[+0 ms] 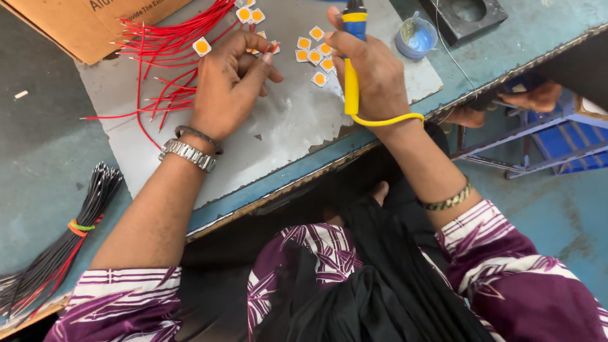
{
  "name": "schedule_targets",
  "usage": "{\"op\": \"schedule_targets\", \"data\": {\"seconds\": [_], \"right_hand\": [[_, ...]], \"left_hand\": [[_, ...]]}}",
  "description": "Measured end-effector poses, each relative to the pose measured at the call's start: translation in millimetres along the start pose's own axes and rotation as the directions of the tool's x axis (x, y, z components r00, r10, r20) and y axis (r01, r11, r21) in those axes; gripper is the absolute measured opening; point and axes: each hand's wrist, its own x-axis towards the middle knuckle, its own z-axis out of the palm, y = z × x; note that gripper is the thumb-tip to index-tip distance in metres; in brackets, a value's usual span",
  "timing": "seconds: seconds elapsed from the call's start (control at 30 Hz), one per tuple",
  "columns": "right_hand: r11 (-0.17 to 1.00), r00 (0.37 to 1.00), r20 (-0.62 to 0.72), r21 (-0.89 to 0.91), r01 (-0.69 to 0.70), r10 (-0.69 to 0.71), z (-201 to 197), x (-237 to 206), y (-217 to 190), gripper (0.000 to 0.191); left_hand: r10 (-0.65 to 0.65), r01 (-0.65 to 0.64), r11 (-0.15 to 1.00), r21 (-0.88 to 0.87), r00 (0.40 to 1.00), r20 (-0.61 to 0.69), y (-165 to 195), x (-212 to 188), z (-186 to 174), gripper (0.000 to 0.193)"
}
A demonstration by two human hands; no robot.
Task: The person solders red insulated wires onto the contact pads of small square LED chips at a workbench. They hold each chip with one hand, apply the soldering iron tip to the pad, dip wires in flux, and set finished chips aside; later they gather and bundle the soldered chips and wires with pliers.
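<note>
Right grip [373,66] clasps a yellow-handled soldering iron [350,76]; left grip [231,82] pinches a red wire [269,47] over LED chips [316,54].

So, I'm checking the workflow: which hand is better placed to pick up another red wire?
Probably the left hand: it rests beside the red wires, while the right hand grips the soldering iron.

The tabletop [38,158] is worn, matt blue-grey, topped by a rough grey sheet [278,126] with a ragged edge. The wires [164,44] have glossy red plastic coats. The iron [350,57] has a smooth yellow plastic grip. The watch [187,154] is shiny metal, the box [76,22] matt cardboard.
</note>
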Motion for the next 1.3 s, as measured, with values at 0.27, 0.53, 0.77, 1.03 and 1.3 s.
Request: {"op": "schedule_targets", "data": {"seconds": [0.27, 0.53, 0.77, 1.03, 1.3], "right_hand": [[0.974, 0.962, 0.164, -0.086, -0.207, 0.219, 3, -14, -31, 0.048], [0.738, 0.904, 0.285, 0.523, -0.426, 0.320, -18, -26, 18, 0.056], [0.754, 0.902, 0.365, 0.518, -0.404, 0.232, 0, -31, 43, 0.056], [0.888, 0.926, 0.318, 0.337, -0.312, 0.204, 1, -19, 34, 0.060], [0.874, 0.932, 0.309, 0.381, -0.302, 0.187, 6, -17, 34, 0.062]], "left_hand": [[0.043, -0.043, 0.999, -0.012, 0.995, 0.095, -5, 1, 14, 0.009], [-0.022, 0.016, 0.997, 0.070, 0.996, 0.085, 4, 11, 21, 0.010], [0.099, -0.129, 0.982, 0.141, 0.974, 0.204, 9, 6, 44, 0.009], [0.127, -0.177, 0.970, 0.169, 0.954, 0.271, 9, 13, 48, 0.011], [0.156, -0.251, 0.923, 0.292, 0.937, 0.312, 9, 18, 47, 0.016]]}}
